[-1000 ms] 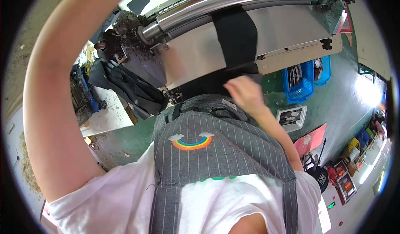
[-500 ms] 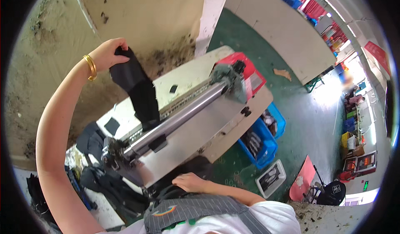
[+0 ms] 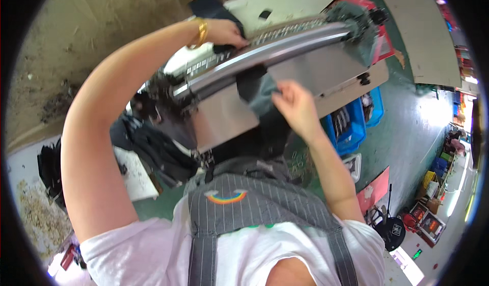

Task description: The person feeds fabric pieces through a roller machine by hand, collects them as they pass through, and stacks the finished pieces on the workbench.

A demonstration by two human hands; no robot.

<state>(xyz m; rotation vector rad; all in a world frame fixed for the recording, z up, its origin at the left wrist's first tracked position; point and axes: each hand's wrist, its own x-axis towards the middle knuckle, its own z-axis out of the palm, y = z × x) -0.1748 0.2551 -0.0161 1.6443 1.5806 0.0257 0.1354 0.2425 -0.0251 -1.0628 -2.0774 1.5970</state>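
A machine with a long metal roller point(image 3: 275, 49) stands on a pale table before me. Behind the roller, my left hand point(image 3: 226, 33) is closed on a strip of black fabric point(image 3: 211, 7); its fingertips are close to the roller and partly hidden. On the front side, a black fabric piece point(image 3: 250, 82) sticks out from under the roller over the metal plate point(image 3: 224, 118). My right hand point(image 3: 296, 106) pinches the right edge of this piece, whose lifted part looks greyish. Whether both pieces are one length of fabric cannot be seen.
A small black scrap point(image 3: 265, 14) lies behind the roller. Blue bins point(image 3: 351, 135) with dark pieces stand on the green floor at right. Dark garments or cloth point(image 3: 153, 148) are heaped at left. A red machine end point(image 3: 383, 41) juts out at far right.
My left hand has come down toward the roller with the black fabric. My right hand has risen from near my lap to the front piece and pinched it. The view has shifted.
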